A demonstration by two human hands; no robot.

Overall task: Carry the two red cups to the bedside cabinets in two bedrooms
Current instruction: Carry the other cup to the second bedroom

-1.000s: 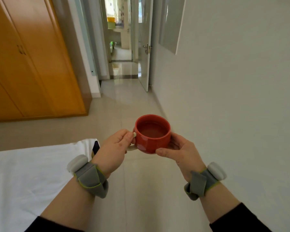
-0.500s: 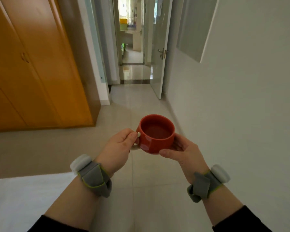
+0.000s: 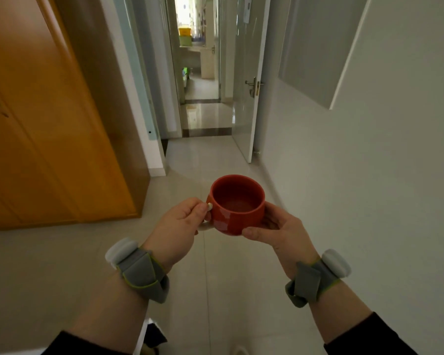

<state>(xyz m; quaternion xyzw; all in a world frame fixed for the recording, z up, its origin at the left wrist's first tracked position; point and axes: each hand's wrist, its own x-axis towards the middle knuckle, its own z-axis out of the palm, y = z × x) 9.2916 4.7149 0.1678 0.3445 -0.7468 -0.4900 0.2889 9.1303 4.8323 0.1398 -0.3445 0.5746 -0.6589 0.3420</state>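
A round red cup with liquid inside and a white handle on its left is held upright in front of me, above the tiled floor. My left hand pinches the white handle. My right hand cups the cup's right side and bottom, thumb under the front. Both wrists wear grey straps with white pods. Only one red cup is in view, and no bedside cabinet shows.
An orange wooden wardrobe fills the left. A white wall runs along the right. Straight ahead an open white door leads to a corridor and a farther room. Beige floor tiles lie below.
The view has moved forward toward the doorway. The white bed at lower left has dropped out of sight. The cup stays in both hands in the same grip.
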